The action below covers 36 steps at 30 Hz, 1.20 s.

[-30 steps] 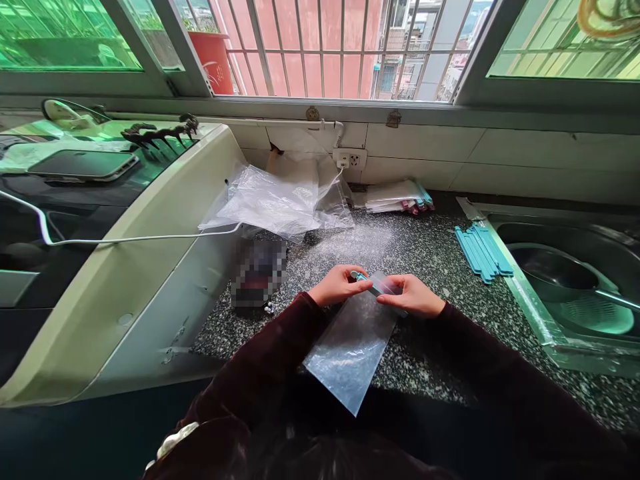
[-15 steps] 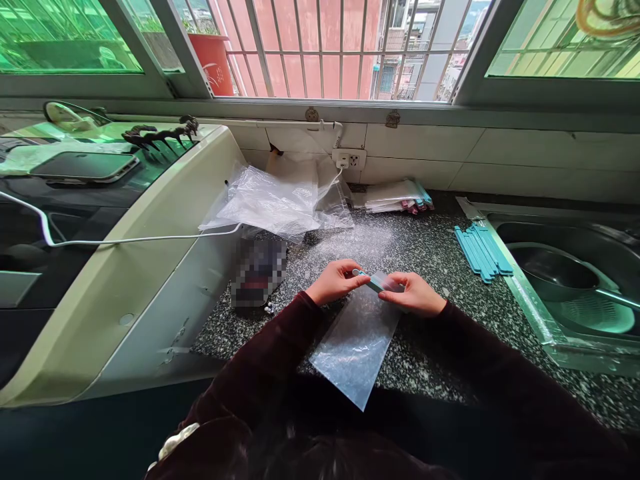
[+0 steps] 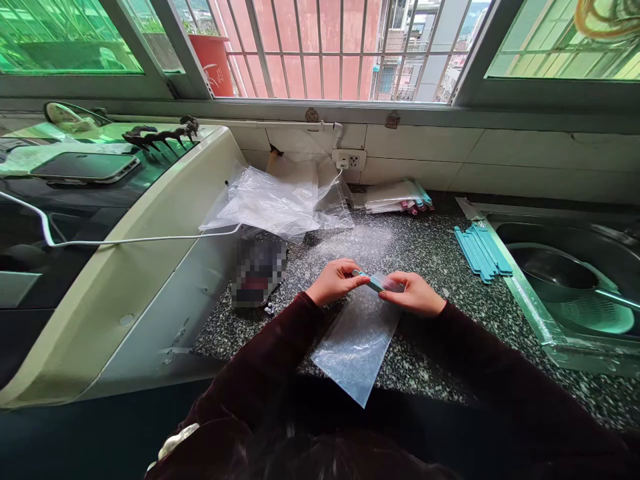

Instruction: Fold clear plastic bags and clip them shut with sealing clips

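Observation:
My left hand is closed, with thumb and fingers pinching one end of a turquoise bag sealing clip. From the other side my right hand grips the same clip together with the top of a clear plastic bag. The clip lies across the bag's upper edge, between both hands. Below, the bag hangs slanting over the speckled counter toward its front edge. Fingers hide part of the clip, so I cannot tell whether it is fully closed on the bag.
Loose turquoise clips lie beside the sink at right. Clear bags are heaped at the back left, and packed clips lie against the wall. A blurred phone-like object rests left of my hands, beside a bulky appliance.

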{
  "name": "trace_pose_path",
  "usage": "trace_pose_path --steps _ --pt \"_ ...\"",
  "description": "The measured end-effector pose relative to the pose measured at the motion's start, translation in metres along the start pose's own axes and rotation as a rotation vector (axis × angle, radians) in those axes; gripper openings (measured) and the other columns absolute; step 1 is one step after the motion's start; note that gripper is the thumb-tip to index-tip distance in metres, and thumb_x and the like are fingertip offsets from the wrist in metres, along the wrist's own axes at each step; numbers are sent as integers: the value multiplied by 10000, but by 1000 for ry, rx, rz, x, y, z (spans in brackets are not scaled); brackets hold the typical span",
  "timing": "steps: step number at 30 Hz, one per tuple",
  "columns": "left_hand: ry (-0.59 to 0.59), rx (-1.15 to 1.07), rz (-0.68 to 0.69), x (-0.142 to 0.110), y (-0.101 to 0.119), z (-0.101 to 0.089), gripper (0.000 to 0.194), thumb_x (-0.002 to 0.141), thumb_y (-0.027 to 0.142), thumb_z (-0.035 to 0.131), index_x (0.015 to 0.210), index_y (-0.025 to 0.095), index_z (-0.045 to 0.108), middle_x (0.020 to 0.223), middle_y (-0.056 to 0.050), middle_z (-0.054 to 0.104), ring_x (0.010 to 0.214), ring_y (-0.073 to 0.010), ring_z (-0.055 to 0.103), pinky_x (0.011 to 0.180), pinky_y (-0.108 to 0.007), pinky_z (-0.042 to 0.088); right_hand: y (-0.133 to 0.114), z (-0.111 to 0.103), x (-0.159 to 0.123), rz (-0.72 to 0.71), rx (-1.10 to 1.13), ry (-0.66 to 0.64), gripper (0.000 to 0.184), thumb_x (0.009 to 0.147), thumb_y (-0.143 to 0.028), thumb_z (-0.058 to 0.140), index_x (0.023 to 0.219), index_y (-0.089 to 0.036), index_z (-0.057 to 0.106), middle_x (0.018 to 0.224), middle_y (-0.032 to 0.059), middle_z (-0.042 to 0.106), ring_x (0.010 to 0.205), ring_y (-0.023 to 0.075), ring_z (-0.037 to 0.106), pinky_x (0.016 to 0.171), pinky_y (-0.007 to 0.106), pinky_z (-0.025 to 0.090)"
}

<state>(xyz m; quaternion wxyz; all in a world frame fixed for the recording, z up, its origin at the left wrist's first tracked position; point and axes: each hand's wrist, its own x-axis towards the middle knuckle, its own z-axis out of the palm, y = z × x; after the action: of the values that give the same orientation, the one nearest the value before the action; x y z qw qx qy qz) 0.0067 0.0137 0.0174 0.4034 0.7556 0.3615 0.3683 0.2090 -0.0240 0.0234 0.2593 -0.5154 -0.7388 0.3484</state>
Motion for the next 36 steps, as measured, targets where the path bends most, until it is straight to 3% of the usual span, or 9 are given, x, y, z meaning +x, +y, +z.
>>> trace_pose_path --steps 7,13,17,22,28,36 --pt "75 -96 -58 0 2 2 348 645 465 671 520 148 594 537 12 479 531 -95 393 528 -237 296 1 0 1 21 -18 18 234 682 -388 609 626 -162 585 583 -12 535 566 114 471 547 248 373" --pt "350 -331 -133 4 2 -5 411 608 537 669 525 152 555 525 31 421 541 -92 360 535 -241 286 9 -8 7 55 282 227 422 609 -482 691 896 -188 591 818 36 654 713 170 579 641 292 463" --pt "419 -399 -132 4 1 -7 429 578 544 694 507 151 536 532 36 413 547 -86 348 534 -239 279 13 -10 9 88 374 222 412 600 -551 685 770 -184 612 780 36 656 722 175 586 687 310 473" --pt "489 -470 -124 4 2 -8 422 571 538 713 520 147 561 521 37 465 522 -73 363 536 -233 298 10 -7 7 129 380 229 454 568 -567 694 773 -164 646 725 35 655 675 162 569 684 316 462" --pt "594 -555 -104 7 -4 -9 417 536 537 739 539 147 593 508 39 484 491 -61 361 508 -229 295 5 -4 7 137 284 160 393 597 -538 668 697 -158 659 695 47 665 650 160 568 674 314 457" --pt "647 -595 -128 9 -10 -8 407 509 520 762 553 145 609 502 44 505 473 -49 360 484 -217 292 7 -1 5 84 194 153 291 657 -445 605 634 -157 634 607 19 623 577 131 520 594 276 419"
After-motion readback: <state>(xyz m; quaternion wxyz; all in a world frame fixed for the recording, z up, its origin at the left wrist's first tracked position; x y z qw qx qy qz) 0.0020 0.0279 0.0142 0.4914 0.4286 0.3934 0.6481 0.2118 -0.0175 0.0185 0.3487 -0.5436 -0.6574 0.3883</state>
